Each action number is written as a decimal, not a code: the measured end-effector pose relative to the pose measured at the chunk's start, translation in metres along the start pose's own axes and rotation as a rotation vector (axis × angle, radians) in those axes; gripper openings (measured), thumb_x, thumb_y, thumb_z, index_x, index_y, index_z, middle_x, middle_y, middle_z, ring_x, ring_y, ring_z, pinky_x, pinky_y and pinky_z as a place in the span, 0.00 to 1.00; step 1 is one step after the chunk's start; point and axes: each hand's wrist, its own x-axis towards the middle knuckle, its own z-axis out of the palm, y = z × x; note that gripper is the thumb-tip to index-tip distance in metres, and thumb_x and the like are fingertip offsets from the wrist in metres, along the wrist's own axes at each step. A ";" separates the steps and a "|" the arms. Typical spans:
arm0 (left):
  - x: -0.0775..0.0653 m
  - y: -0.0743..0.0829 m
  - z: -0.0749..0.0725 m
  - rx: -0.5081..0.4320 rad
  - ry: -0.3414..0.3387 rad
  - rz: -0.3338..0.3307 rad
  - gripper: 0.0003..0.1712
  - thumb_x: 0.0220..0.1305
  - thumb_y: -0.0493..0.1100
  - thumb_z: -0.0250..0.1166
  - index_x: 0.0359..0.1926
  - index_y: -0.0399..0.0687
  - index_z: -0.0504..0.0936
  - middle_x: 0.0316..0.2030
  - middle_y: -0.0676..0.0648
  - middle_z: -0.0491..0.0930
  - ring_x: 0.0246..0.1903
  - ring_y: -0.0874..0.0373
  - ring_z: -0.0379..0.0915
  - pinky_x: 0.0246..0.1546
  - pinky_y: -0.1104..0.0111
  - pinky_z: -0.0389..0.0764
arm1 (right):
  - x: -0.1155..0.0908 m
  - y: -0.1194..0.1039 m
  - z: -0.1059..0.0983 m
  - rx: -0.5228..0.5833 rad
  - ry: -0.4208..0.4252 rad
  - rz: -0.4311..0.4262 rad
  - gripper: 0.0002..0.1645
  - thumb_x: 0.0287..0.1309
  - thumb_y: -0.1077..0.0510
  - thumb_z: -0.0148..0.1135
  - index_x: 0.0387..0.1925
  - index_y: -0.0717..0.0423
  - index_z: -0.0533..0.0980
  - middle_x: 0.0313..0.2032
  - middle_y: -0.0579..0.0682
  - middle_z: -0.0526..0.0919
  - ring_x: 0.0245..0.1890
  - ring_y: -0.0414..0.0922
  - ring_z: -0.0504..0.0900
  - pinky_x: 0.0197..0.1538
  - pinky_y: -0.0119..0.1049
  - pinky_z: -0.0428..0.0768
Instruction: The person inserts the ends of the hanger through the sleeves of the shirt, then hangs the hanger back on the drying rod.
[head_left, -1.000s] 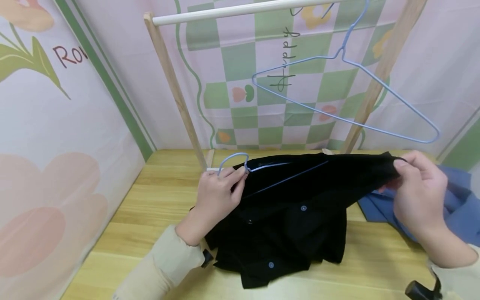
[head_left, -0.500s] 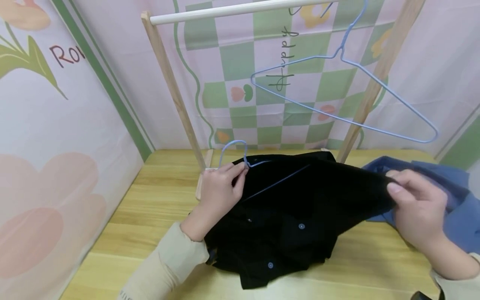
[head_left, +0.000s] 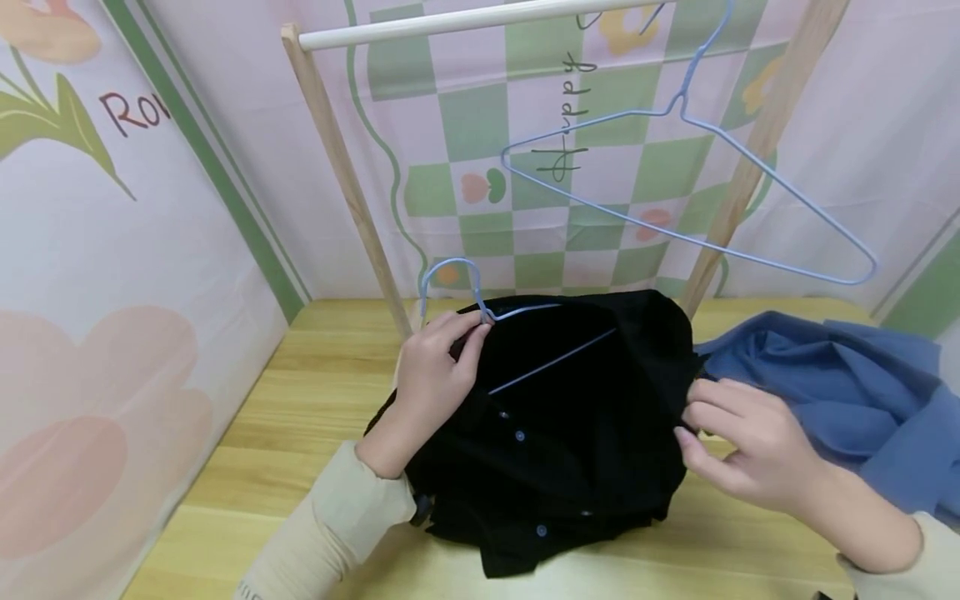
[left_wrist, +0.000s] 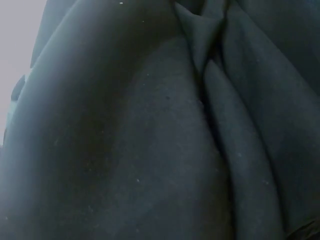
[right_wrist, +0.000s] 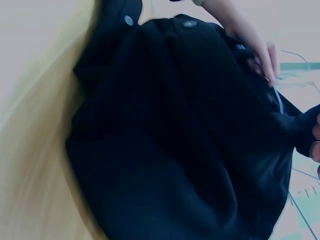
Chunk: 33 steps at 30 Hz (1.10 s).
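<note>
A blue wire hanger (head_left: 551, 361) lies partly inside a black button-up shirt (head_left: 577, 475); its hook and part of its lower bar show. At the base of the hook, my left hand (head_left: 431, 358) pinches the hanger between thumb and fingers. My right hand (head_left: 757, 446) pinches the shirt's right edge, with the cloth bunched at the fingertips. In the right wrist view, right fingertips (right_wrist: 316, 150) hold a gathered bit of cloth. Dark folds of the shirt (left_wrist: 165, 125) fill most of the left wrist view. The hanger's right end is hidden in the cloth.
A wooden rack with a white rail (head_left: 450, 27) stands behind the shirt. From it hangs a second blue hanger (head_left: 600, 202). A crumpled blue garment (head_left: 832, 375) lies on the wooden table (head_left: 247, 467) at the right. Printed cloth covers the walls.
My right hand has moved left and down toward the shirt's body, and the stretched right side has slackened. The left hand has lifted the hanger's hook slightly.
</note>
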 end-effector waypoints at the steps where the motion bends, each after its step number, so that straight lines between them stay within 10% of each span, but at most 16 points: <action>1: 0.001 0.001 0.000 -0.006 0.004 0.007 0.06 0.68 0.36 0.69 0.42 0.40 0.90 0.30 0.48 0.84 0.20 0.60 0.68 0.20 0.68 0.69 | 0.000 0.000 0.002 -0.019 -0.019 -0.009 0.25 0.75 0.53 0.48 0.18 0.53 0.68 0.23 0.45 0.67 0.22 0.35 0.59 0.26 0.24 0.53; 20: 0.003 0.016 0.006 -0.061 0.058 0.270 0.04 0.60 0.38 0.75 0.37 0.46 0.92 0.30 0.53 0.86 0.37 0.50 0.81 0.41 0.55 0.80 | 0.008 0.003 0.034 -0.083 -0.124 -0.007 0.23 0.78 0.50 0.49 0.24 0.51 0.76 0.28 0.43 0.75 0.24 0.40 0.67 0.29 0.30 0.66; 33: 0.002 0.015 0.005 -0.096 0.144 0.034 0.06 0.61 0.35 0.74 0.40 0.41 0.91 0.34 0.48 0.88 0.48 0.46 0.77 0.49 0.39 0.63 | 0.000 0.011 0.035 -0.124 -0.416 -0.032 0.28 0.80 0.42 0.43 0.29 0.48 0.81 0.29 0.41 0.80 0.30 0.39 0.76 0.37 0.40 0.73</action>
